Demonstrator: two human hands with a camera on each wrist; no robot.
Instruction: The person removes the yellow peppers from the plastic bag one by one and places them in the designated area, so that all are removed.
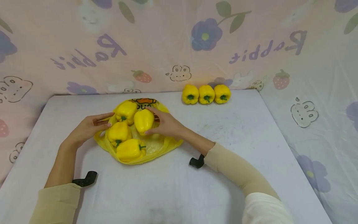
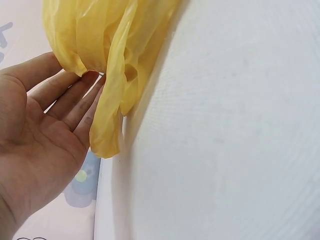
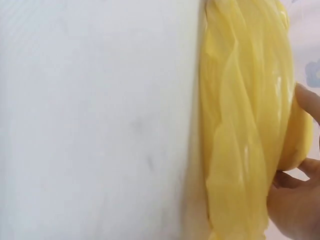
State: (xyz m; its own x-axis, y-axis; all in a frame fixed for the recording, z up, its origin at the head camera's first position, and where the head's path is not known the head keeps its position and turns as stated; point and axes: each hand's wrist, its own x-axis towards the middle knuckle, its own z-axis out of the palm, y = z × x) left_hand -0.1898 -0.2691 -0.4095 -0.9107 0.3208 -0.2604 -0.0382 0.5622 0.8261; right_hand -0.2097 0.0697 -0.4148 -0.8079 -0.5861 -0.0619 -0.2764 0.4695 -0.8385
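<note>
Touching the left edge of the yellow bag [image 1: 171,143] with nearly straight fingers, the left hand [image 1: 90,126] stands apart from the other hand. The bag lies on the counter [image 1: 156,193] between both hands, and three loose peppers [image 1: 119,133] rest in it, nearer to the left hand. Then comes a fourth pepper [image 1: 144,121], which the right hand [image 1: 168,123] pinches between thumb and fingers over the bag's opening. Beyond the right hand, farther right, there is a row of three peppers [image 1: 206,94]. For good work, I think the left hand should keep the thin edge spread, while the right one holds the smooth sides firmly, without squeezing, and avoids knocking the neighbours, which could roll.
</note>
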